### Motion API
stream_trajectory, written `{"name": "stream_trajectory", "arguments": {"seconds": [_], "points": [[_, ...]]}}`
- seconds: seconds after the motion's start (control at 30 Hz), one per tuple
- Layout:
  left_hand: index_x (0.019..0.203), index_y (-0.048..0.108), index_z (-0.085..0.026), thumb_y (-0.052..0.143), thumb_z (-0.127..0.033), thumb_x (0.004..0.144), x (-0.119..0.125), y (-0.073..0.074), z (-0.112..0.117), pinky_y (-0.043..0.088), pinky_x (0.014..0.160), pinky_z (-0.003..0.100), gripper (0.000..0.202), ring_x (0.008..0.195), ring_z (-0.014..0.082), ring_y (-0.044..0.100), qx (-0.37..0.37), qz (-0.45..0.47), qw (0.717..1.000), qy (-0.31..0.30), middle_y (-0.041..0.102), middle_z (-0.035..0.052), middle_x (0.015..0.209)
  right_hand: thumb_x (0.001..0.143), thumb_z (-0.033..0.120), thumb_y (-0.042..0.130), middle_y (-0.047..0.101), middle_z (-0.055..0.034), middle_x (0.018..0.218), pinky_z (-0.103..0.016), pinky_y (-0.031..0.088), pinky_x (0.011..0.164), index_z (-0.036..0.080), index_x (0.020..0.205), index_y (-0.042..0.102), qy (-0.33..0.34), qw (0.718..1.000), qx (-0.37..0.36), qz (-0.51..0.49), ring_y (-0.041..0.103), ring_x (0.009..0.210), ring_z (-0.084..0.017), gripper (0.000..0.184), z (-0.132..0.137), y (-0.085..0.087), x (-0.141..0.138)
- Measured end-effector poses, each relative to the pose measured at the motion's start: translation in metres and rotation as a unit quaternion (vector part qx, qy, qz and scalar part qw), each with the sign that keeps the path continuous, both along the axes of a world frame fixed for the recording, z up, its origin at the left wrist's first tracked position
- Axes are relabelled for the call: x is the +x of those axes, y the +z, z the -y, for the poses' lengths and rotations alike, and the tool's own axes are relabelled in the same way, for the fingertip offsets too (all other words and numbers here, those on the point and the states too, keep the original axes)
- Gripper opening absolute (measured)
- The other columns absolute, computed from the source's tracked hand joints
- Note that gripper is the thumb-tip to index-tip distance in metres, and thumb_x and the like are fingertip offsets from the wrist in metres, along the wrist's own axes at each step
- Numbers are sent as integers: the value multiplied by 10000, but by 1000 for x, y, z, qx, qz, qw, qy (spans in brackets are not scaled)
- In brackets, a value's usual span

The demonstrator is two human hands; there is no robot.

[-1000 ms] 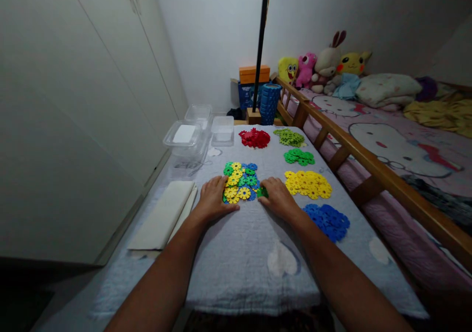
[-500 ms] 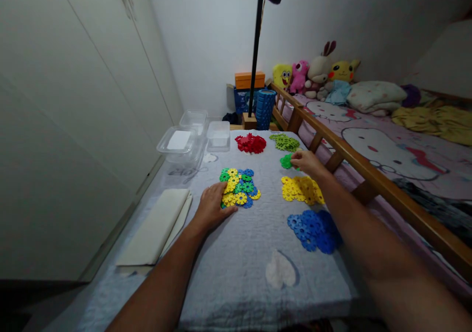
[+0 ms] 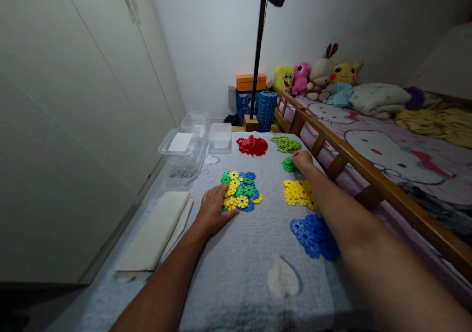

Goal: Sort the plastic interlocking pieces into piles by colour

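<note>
My left hand lies on the cloth with its thumb and fingers spread, cupping the near-left edge of a mixed pile of flower-shaped plastic discs in yellow, green and blue. Farther off on the right, my right hand has its fingertips pinched together at a small group of green discs; a green disc seems to be between them, though the fingers partly hide it. Below that arm are yellow discs and blue discs, both partly covered by the forearm. Light green discs sit just beyond the right hand.
Red discs form a heap at the back. Clear plastic boxes stand at the back left, near a folded beige sheet. A wooden bed rail runs along the right side. Behind the table rises a black pole.
The right hand stays at the green discs, its fingers shifting slightly over them. My left hand keeps its place beside the mixed pile. The whole view has moved slightly.
</note>
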State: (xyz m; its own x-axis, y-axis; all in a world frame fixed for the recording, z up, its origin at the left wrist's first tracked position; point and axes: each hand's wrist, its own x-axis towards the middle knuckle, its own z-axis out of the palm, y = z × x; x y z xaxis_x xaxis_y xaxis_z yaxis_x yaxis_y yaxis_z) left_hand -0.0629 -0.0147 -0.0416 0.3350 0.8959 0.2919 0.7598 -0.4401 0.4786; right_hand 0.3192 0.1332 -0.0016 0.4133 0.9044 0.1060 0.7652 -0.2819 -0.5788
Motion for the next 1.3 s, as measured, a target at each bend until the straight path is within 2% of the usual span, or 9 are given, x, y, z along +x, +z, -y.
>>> {"name": "stream_trajectory", "arguments": {"seconds": [0.1,0.33,0.47,0.6,0.7,0.87,1.13,1.23,1.3], "points": [[1369,489,-226,787,-423,742,0,0,0,415,1102,525,722,1302,339,549,0,1,1000,-1,602,137,1382,696,93,652,741,-114,825,-338,506,729,179,716,656,-34,997,-8,70,698,832,-256,88,4,2,-5],[1357,501,-225,793,-429,738,2,1,0,417,1111,521,714,1309,339,542,1,2,1000,7,599,132,1378,795,92,565,761,-97,935,-280,459,757,164,845,723,49,989,18,135,678,885,-213,181,27,21,-30],[1360,500,-202,798,-419,744,2,3,0,430,1106,514,718,1295,337,552,-10,7,1000,3,599,145,1373,837,124,588,760,-78,924,-249,439,742,158,890,739,199,968,4,151,662,846,-177,165,42,30,-62],[1375,496,-212,796,-393,752,3,4,0,437,1112,512,714,1290,333,560,-16,24,1000,-6,600,138,1374,837,166,661,759,-64,897,-243,427,720,173,915,756,381,909,-56,161,649,799,-171,123,63,33,-102],[1388,489,-208,783,-359,765,3,5,0,435,1125,511,705,1297,326,560,-23,37,999,-13,596,137,1385,833,189,686,751,-80,960,-248,444,769,169,989,764,442,880,-56,165,650,847,-182,177,77,33,-128],[1416,461,-186,769,-312,767,2,4,0,434,1146,493,729,1335,310,538,-36,58,997,-24,561,151,1430,867,244,680,687,-140,1141,-263,454,867,148,1213,716,427,881,-45,200,644,994,-210,360,82,26,-152],[1451,417,-190,777,-316,755,1,5,1,409,1160,492,794,1384,306,493,-42,54,997,-38,515,158,1480,928,170,521,716,-119,1069,-274,449,854,172,1073,776,405,884,-27,232,654,991,-221,292,79,15,-152],[1441,433,-224,789,-389,750,1,8,5,313,1183,593,795,1405,351,457,-28,-2,1000,2,509,156,1494,912,157,520,730,-120,1050,-285,454,875,169,1053,779,377,902,5,211,654,996,-224,295,75,17,-139],[1428,454,-238,799,-445,735,0,11,7,302,1171,603,801,1409,373,440,-13,-39,999,35,505,158,1498,886,141,533,742,-116,1038,-291,456,896,166,1012,783,341,922,32,179,653,1003,-222,280,68,19,-123]]}}
